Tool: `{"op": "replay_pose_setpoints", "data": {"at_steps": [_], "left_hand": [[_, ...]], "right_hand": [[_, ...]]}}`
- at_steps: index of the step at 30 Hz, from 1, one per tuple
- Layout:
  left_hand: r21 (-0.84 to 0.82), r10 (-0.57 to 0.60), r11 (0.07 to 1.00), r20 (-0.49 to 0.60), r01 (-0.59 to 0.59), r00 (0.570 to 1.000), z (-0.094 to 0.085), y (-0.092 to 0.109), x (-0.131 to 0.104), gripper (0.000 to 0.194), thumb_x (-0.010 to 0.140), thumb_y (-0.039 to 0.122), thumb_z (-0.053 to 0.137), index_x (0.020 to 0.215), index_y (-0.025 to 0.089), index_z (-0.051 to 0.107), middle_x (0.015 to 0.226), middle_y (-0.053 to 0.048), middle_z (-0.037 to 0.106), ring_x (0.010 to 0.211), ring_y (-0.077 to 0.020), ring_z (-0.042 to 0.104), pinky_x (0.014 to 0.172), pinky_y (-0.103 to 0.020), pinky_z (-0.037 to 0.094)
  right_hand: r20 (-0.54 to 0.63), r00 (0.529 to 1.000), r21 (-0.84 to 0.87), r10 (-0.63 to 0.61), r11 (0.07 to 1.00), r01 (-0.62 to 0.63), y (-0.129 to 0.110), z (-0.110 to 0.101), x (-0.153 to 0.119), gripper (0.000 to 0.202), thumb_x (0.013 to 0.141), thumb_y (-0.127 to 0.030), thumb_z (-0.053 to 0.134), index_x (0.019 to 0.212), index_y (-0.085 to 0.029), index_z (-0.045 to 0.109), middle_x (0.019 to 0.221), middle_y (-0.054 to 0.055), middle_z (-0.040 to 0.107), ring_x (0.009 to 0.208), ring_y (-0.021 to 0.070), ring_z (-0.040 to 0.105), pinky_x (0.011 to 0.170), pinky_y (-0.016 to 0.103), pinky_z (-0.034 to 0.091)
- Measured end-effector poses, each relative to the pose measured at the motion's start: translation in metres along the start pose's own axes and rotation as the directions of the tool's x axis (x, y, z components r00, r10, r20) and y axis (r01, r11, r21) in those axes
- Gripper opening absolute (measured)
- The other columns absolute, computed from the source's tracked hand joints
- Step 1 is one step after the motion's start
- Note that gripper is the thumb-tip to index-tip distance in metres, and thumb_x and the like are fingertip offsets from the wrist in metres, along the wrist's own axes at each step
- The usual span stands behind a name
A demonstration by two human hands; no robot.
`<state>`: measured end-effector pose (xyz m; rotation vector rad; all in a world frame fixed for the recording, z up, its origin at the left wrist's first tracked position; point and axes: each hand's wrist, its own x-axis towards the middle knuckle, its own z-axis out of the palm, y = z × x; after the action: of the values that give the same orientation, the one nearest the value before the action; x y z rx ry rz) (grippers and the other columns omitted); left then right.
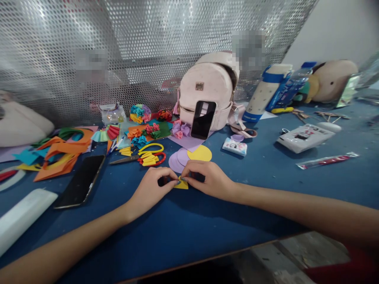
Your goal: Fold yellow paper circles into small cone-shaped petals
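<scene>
Between my two hands is a small folded piece of yellow paper (182, 184), low over the blue table (166, 240). My left hand (155, 183) pinches its upper left edge between thumb and forefinger. From the right, my right hand (209, 178) pinches the same piece, its fingertips almost touching those of the left. Just beyond the fingers lie several purple paper circles (177, 161) and a yellow paper circle (201, 153). Scissors (126, 160) with red and yellow handles rest to the left, with folded yellow paper (149, 159) on the handles.
A black phone (81, 181) lies at the left near orange paper scraps (59, 157). Another phone (203, 120) leans on a pink backpack (205, 86). Farther right are a small white packet (235, 146), a tissue pack (306, 137) and bottles (263, 92).
</scene>
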<state>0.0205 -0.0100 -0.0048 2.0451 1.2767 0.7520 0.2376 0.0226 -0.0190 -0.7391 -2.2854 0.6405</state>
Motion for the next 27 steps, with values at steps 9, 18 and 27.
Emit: {"op": "replay_pose_setpoints", "data": {"at_steps": [9, 18, 27], "left_hand": [[0.193, 0.113, 0.975, 0.007, -0.113, 0.994, -0.003, 0.001, 0.0, 0.014, 0.087, 0.011, 0.067, 0.075, 0.02, 0.064, 0.076, 0.004, 0.068, 0.074, -0.0163, 0.058, 0.081, -0.034, 0.036], [0.301, 0.21, 0.932, 0.003, -0.201, 0.978, -0.006, 0.006, -0.005, 0.016, 0.085, 0.007, 0.068, 0.076, 0.019, 0.064, 0.075, 0.004, 0.068, 0.076, -0.017, 0.059, 0.079, -0.036, 0.034], [0.14, 0.126, 0.984, -0.086, -0.114, 0.988, -0.007, -0.008, -0.008, 0.017, 0.086, 0.016, 0.068, 0.101, 0.023, 0.064, 0.095, 0.0, 0.068, 0.084, -0.0186, 0.061, 0.084, -0.037, 0.041]], "right_hand": [[0.189, 0.979, -0.136, 0.079, 0.989, -0.054, -0.009, -0.013, 0.012, 0.013, 0.086, -0.01, 0.067, 0.09, -0.02, 0.072, 0.092, -0.001, 0.073, 0.082, 0.0133, 0.064, 0.068, 0.023, 0.041], [0.311, 0.945, -0.366, 0.105, 0.93, 0.017, -0.027, -0.023, 0.029, 0.012, 0.086, -0.016, 0.072, 0.091, -0.025, 0.078, 0.094, -0.002, 0.076, 0.084, 0.0161, 0.068, 0.064, 0.025, 0.038], [0.295, 0.942, -0.311, 0.16, 0.948, -0.064, -0.018, -0.024, 0.043, 0.018, 0.088, -0.011, 0.065, 0.093, -0.022, 0.078, 0.092, 0.0, 0.078, 0.083, 0.0166, 0.069, 0.07, 0.025, 0.043]]}}
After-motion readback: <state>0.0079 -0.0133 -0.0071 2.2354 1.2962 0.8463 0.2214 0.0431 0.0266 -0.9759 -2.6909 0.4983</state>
